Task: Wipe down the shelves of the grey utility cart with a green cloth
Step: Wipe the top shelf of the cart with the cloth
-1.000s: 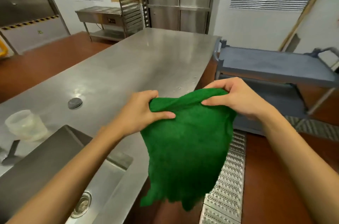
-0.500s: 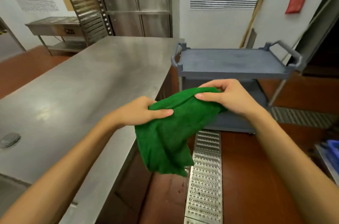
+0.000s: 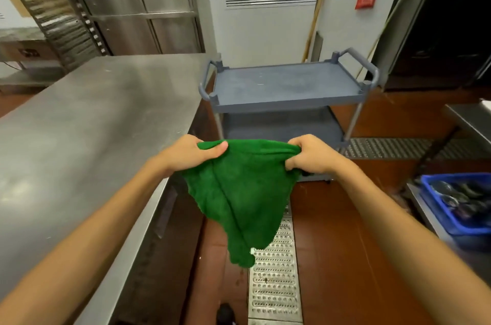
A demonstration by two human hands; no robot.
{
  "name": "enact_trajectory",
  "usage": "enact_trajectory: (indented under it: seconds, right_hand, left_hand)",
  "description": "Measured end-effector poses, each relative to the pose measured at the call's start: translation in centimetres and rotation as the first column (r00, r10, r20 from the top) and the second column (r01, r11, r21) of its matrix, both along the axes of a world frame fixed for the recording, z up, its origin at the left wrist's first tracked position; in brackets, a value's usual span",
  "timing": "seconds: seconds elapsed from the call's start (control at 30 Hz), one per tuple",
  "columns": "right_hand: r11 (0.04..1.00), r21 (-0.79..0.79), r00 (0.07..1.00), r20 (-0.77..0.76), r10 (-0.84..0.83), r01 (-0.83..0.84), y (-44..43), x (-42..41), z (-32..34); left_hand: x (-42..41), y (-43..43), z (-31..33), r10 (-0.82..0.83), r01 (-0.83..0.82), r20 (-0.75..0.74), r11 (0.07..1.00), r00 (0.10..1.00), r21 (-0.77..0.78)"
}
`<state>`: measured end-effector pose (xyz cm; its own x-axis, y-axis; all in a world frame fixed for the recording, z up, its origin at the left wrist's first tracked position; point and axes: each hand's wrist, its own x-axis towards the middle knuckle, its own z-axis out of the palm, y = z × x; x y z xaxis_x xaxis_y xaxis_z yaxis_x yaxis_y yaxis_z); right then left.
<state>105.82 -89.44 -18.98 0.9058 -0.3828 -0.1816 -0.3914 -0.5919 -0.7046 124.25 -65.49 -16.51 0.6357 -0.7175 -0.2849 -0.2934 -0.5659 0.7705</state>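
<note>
Both hands are raised in front of me and carry one item between them.

Left hand [image 3: 191, 154]: grip closed on the upper left edge of the green terry cloth [image 3: 239, 191], with the thumb pressed across the near face of the fabric.

Right hand [image 3: 313, 157]: grip closed, fingers curled round the bunched upper right corner of the same cloth.

The cloth is stretched between the two grips. The rest hangs to a point in the air above the perforated metal floor grate [image 3: 273, 271].

The grey plastic two-shelf utility cart [image 3: 287, 85] stands ahead of me, beyond the cloth and just beside the far end of the stainless steel tabletop [image 3: 93, 117] on my left. Its top shelf is in full view. The cloth and my hands partly cover the lower shelf [image 3: 281, 128].

A blue plastic crate [image 3: 451, 218] holding dark items sits at my right.
</note>
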Motion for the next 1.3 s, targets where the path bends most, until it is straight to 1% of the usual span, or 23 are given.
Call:
enact_trajectory:
  seconds: [0.07,0.13,0.2,0.23,0.3,0.37,0.47,0.53,0.57,0.63,0.67,0.7,0.77,0.8,0.83,0.9,0.97,1.0,1.07,1.1,1.17,1.23,1.3]
  right_hand:
    - [0.986,0.12,0.992,0.04,-0.118,0.112,-1.3,-0.1,-1.0]
    - [0.927,0.314,0.968,0.07,-0.241,0.208,-2.4,-0.3,-2.3]
    - [0.836,0.488,0.938,0.092,-0.334,0.249,-3.3,-0.4,-3.6]
    - [0.801,0.535,0.926,0.087,-0.368,0.268,-3.7,-0.4,-4.3]
    - [0.752,0.572,0.897,0.061,-0.438,0.328,-4.6,0.2,-5.6]
    - [0.721,0.572,0.864,0.041,-0.502,0.391,-5.4,1.0,-6.6]
    - [0.741,0.469,0.832,0.024,-0.555,0.481,-6.8,2.3,-7.3]
    - [0.745,0.447,0.841,-0.033,-0.54,0.495,-7.7,3.3,-7.4]
    - [0.763,0.418,0.857,-0.087,-0.507,0.494,-8.0,3.8,-7.2]
    - [0.8,0.341,0.869,-0.215,-0.445,0.494,-8.5,4.8,-7.1]
    - [0.813,0.313,0.867,-0.27,-0.419,0.491,-8.7,5.6,-7.1]
    - [0.834,0.274,0.864,-0.316,-0.393,0.48,-8.9,6.2,-7.0]
    - [0.878,0.178,0.853,-0.384,-0.353,0.443,-9.3,7.6,-6.7]
    - [0.886,0.162,0.85,-0.399,-0.345,0.435,-9.6,8.2,-6.8]
    - [0.879,0.175,0.848,-0.401,-0.347,0.443,-9.9,8.8,-6.8]
    - [0.829,0.285,0.843,-0.409,-0.349,0.481,-10.2,9.9,-6.9]
    - [0.74,0.459,0.853,-0.425,-0.302,0.491,-10.4,10.8,-6.7]
    - [0.696,0.536,0.864,-0.429,-0.263,0.478,-10.3,11.4,-6.5]
    - [0.628,0.652,0.893,-0.417,-0.171,0.425,-10.4,12.8,-6.2]
    - [0.598,0.696,0.905,-0.404,-0.13,0.397,-10.5,13.5,-6.1]
    - [0.553,0.758,0.924,-0.378,-0.06,0.346,-10.7,14.8,-5.5]
    - [0.534,0.776,0.928,-0.371,-0.042,0.335,-11.0,16.0,-4.6]
    - [0.508,0.796,0.934,-0.352,-0.057,0.331,-11.5,17.1,-3.9]
  left_hand:
    - [1.0,-0.8,-0.5,0.022,-0.017,-0.064,0.997,0.998,0.074]
    - [2.0,-1.2,-0.7,-0.016,0.035,-0.188,0.995,0.982,0.098]
    - [3.2,-1.3,-0.8,-0.127,0.141,-0.34,0.99,0.932,0.018]
    - [3.8,-1.5,-0.9,-0.181,0.184,-0.392,0.982,0.902,-0.031]
    - [4.9,-2.2,-1.4,-0.239,0.217,-0.412,0.971,0.879,-0.101]
    - [5.8,-3.3,-2.3,-0.189,0.152,-0.393,0.981,0.9,-0.122]
    - [7.5,-5.1,-3.8,-0.06,0.024,-0.363,0.994,0.93,-0.103]
    - [8.9,-6.4,-5.0,-0.006,-0.019,-0.333,0.997,0.943,-0.072]
    - [9.4,-7.0,-5.7,0.004,-0.015,-0.278,0.999,0.961,-0.037]
    - [10.6,-8.5,-7.2,-0.063,0.07,-0.084,0.993,0.995,0.091]
    - [11.4,-9.3,-8.0,-0.12,0.116,0.012,0.978,0.993,0.175]
    - [12.1,-10.1,-8.7,-0.165,0.143,0.071,0.958,0.984,0.248]
    - [13.7,-11.4,-9.8,-0.192,0.144,0.119,0.933,0.974,0.328]
    - [14.5,-11.9,-10.4,-0.168,0.121,0.124,0.94,0.978,0.318]
    - [15.3,-12.3,-10.9,-0.112,0.079,0.11,0.961,0.988,0.266]
    - [16.9,-12.8,-11.7,0.045,-0.044,-0.006,0.993,0.999,0.105]
    - [18.1,-13.1,-12.5,0.114,-0.114,-0.217,0.993,0.97,0.014]
    - [18.6,-13.2,-12.9,0.13,-0.135,-0.335,0.991,0.933,0.01]
    - [19.1,-13.5,-13.1,0.182,-0.168,-0.535,0.983,0.825,0.075]
    - [19.4,-13.8,-13.0,0.184,-0.149,-0.6,0.983,0.778,0.108]
    - [20.0,-14.1,-12.6,0.136,-0.056,-0.709,0.989,0.692,0.135]
    - [21.1,-14.2,-12.5,0.107,0.03,-0.774,0.987,0.625,0.16]
    - [22.3,-14.3,-12.5,0.056,0.121,-0.813,0.981,0.58,0.154]
